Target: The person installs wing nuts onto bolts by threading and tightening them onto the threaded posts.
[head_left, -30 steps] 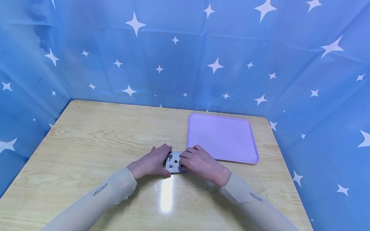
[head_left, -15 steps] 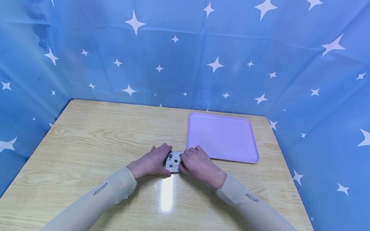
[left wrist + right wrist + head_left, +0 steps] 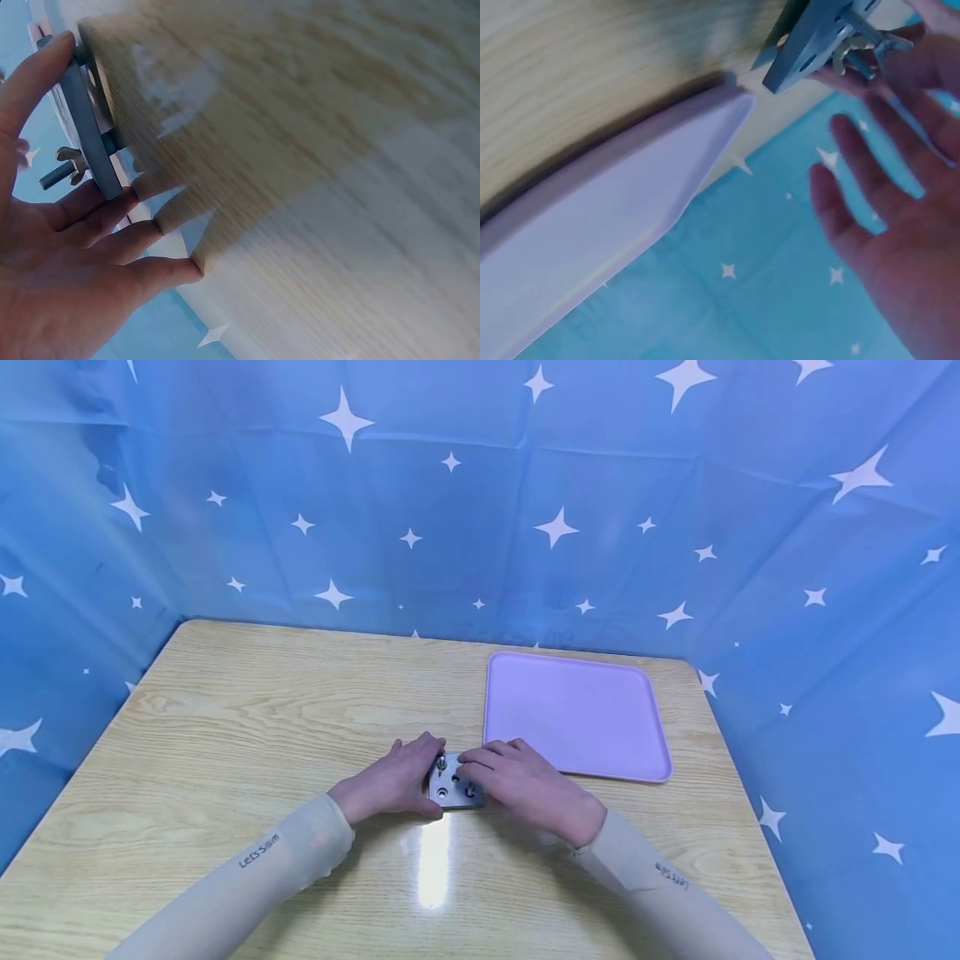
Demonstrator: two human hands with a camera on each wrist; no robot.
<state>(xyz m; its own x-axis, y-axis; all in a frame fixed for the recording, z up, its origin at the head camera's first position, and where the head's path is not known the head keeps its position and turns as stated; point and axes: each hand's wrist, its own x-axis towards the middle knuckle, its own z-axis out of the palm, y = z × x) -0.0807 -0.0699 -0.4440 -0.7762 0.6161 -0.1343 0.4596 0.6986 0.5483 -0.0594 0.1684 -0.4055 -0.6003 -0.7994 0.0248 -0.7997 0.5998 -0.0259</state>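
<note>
A small grey metal plate (image 3: 454, 795) with several holes lies on the table in the head view. My left hand (image 3: 397, 779) grips its left end, thumb on the near edge and fingers on the far edge. In the left wrist view, a bolt with a wing nut (image 3: 71, 165) sticks out of the plate (image 3: 91, 124). My right hand (image 3: 528, 785) is over the plate's right end, fingers extended and spread. Beside these fingers, in the right wrist view, is a wing nut (image 3: 851, 56) on a bolt; whether a fingertip touches it is unclear.
A shallow purple tray (image 3: 577, 718) lies behind and to the right of the plate, close to my right hand. The wooden table (image 3: 262, 710) carries both. A blue curtain (image 3: 420, 485) with white stars hangs behind and at the sides.
The right hand's fingers were curled at the plate's right end; now they are straighter and farther left over it, and the right-hand wing nut shows. The left hand has kept its grip.
</note>
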